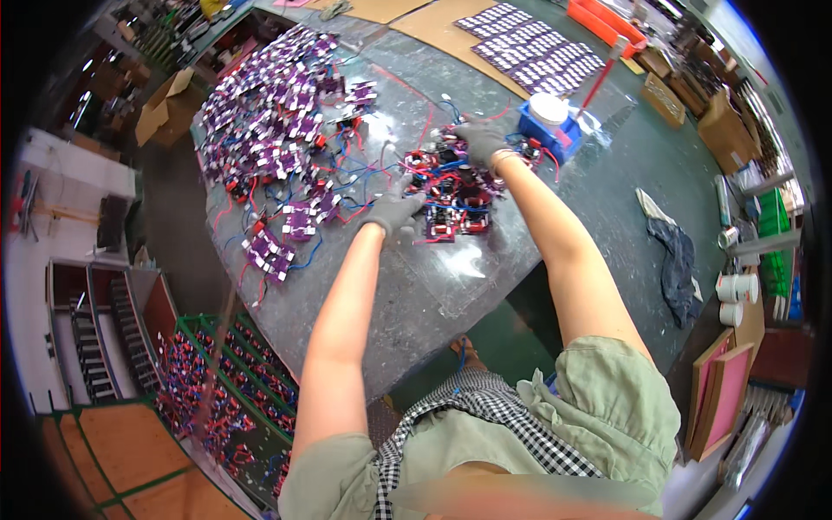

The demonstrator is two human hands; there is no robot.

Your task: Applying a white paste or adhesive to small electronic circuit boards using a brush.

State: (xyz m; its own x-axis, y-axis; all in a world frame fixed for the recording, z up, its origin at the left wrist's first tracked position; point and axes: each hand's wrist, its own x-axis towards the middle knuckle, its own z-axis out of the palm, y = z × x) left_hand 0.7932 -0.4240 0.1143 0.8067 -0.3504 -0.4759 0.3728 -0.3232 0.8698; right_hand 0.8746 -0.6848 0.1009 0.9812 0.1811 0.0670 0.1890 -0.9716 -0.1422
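Observation:
My left hand (395, 214), in a grey glove, is at the left edge of a cluster of purple circuit boards with red and black parts (451, 208), its fingers apart. My right hand (482, 140), also gloved, reaches over the back of that cluster, fingers curled; what they hold, if anything, is hidden. Red and blue wires (355, 173) trail among the boards. A large heap of purple boards with white connectors (269, 104) covers the left part of the grey table (338, 295). A few loose boards (269, 251) lie to the left of my left hand.
A blue container with a white tub (547, 126) and red-handled tool stands right of my right hand. Sheets of small boards (529, 52) lie on cardboard behind, beside an orange bin (607, 22). Dark cloth (672, 269) lies at right. Green racks of wired parts (217, 373) are below left.

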